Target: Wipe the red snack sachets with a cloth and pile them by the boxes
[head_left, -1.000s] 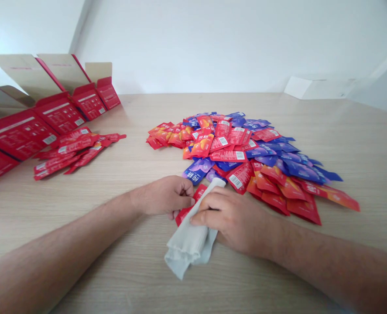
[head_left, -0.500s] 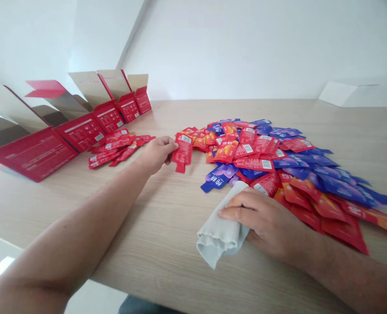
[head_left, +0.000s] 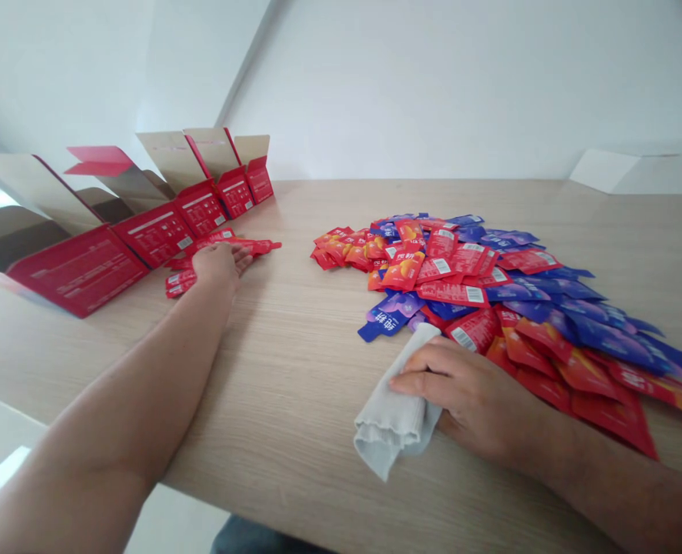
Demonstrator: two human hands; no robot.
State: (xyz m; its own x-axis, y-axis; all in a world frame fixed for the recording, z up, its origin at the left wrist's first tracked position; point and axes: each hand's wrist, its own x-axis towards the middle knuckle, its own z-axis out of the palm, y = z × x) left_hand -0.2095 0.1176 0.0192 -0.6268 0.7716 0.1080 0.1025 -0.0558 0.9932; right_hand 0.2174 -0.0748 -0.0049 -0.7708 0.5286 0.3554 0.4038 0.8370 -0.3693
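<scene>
A big heap of red, orange and blue sachets covers the right half of the wooden table. My right hand lies near its front edge, fingers closed over a folded grey cloth. My left hand reaches far left and rests with fingers flat on a small pile of red sachets in front of the boxes. Whether a sachet is still under its fingers is hidden.
A row of open red cardboard boxes with raised flaps stands along the left side. A white box lies at the far right by the wall. The table's near edge runs under my left forearm.
My left hand carried one red sachet from beside the cloth leftward and now lies on the small red pile. My right hand stays on the cloth.
</scene>
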